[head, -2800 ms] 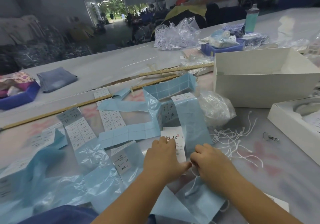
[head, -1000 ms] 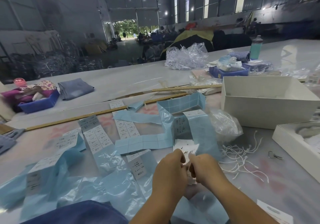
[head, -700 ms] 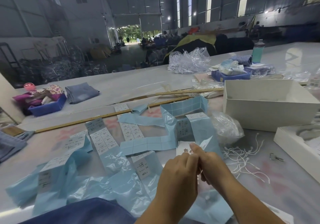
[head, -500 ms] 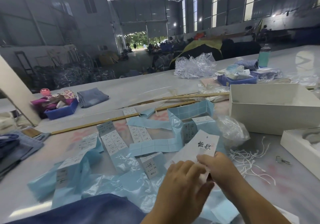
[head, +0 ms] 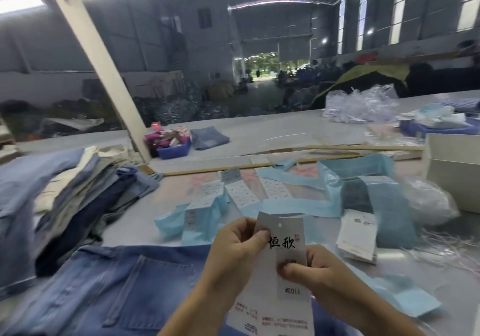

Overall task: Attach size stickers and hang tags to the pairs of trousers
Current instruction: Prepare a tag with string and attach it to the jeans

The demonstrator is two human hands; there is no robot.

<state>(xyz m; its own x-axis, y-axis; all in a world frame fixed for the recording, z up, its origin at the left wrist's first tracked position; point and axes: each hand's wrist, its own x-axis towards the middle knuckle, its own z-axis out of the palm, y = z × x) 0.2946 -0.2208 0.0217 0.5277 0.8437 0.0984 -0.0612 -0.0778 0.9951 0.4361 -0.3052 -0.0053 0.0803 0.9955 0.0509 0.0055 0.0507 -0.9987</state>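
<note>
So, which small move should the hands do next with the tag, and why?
Probably press the small sticker marked #1011 flat with the right hand, since its thumb rests just above it. The left hand pinches the hang tag at its upper edge, above the denim trousers; no string is visible through the tag's hole.

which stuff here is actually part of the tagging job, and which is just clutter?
In use: hang tag, left hand, right hand, jeans, sticker sheets, tag stack, strings.
Clutter: blue tray, plastic bags, white box.
</note>
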